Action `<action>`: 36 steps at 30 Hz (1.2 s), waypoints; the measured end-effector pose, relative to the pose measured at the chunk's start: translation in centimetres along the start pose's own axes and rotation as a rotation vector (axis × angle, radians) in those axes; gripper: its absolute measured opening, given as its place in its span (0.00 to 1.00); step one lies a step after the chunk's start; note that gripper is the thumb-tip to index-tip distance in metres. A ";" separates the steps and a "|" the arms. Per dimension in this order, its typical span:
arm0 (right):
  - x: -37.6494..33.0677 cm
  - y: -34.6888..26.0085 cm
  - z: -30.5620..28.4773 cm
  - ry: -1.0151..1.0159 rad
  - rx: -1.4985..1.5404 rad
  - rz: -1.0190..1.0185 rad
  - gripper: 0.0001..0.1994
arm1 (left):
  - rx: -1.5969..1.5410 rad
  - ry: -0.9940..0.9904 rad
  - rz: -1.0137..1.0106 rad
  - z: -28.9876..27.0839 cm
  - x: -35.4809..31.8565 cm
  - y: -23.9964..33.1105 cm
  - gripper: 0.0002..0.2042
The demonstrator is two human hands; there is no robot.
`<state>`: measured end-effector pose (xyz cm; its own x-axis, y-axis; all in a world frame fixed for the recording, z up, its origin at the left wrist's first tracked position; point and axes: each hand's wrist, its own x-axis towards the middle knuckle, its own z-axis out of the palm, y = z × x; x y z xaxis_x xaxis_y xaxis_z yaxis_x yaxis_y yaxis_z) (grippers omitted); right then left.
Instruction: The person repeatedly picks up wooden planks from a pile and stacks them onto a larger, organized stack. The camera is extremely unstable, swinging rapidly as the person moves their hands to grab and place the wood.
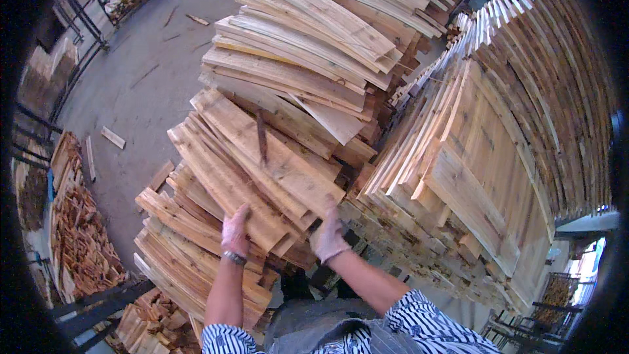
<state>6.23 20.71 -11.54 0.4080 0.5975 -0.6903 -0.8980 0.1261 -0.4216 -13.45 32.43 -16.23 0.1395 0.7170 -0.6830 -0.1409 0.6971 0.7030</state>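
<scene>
Both my hands wear thin pale gloves, and a watch is on my left wrist. My left hand (pixel 236 231) is closed on the left edge of a long wooden board (pixel 223 180) near its close end. At the close right end of a neighbouring board (pixel 275 151), my right hand (pixel 329 235) has its fingers against the end and corner, partly hidden from sight. These two boards lie side by side atop a loose pile, slanting away to the far left. Across the right-hand board runs a thin dark strip of wood (pixel 261 136).
Further boards (pixel 288 85) are heaped beyond the pile. To my right stands a tall stack of planks (pixel 478 177), with a curved row of upright slats (pixel 557 92) behind. Scrap wood (pixel 82 229) fills a bin at left. A few offcuts (pixel 113 137) lie on the concrete floor (pixel 151 85).
</scene>
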 end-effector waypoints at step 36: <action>10.4 -0.4 9.1 -0.123 -2.418 -0.617 0.47 | -0.660 -0.167 -0.150 -0.1 3.8 -3.9 0.14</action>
<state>9.32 34.09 -13.24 0.3415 0.8857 -0.3146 0.9023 -0.4027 -0.1542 -12.43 32.44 -21.54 0.3453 0.6401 -0.6863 -0.6675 0.6815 0.2998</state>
